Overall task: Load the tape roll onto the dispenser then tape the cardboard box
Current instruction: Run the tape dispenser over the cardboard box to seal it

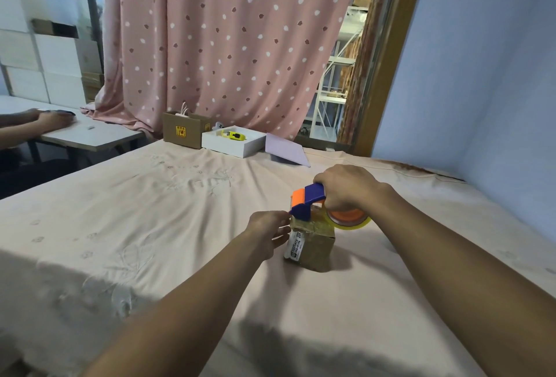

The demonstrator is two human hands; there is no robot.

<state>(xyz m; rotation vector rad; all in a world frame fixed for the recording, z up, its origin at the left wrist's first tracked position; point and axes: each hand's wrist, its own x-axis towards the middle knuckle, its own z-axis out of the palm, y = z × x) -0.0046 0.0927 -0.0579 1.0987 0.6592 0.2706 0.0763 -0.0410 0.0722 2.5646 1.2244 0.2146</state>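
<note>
A small cardboard box (316, 249) with a white label on its left face stands on the pink bedsheet, right of centre. Shiny clear tape covers its top. A blue and orange tape dispenser (307, 200) rests on the box top, its nose at the top's left edge. A yellowish tape roll (352, 222) with an orange hub sits in it. My right hand (349, 188) grips the dispenser from above. My left hand (267, 234) lies flat against the box's left side, fingers touching the top edge beside the dispenser's nose.
At the far edge of the bed (150, 226) stand a brown carton (185, 131), an open white box (233, 143) holding a yellow item, and its lid (285, 149). Another person's hand (51, 120) rests on a white table at left. A blue wall (481, 91) closes the right.
</note>
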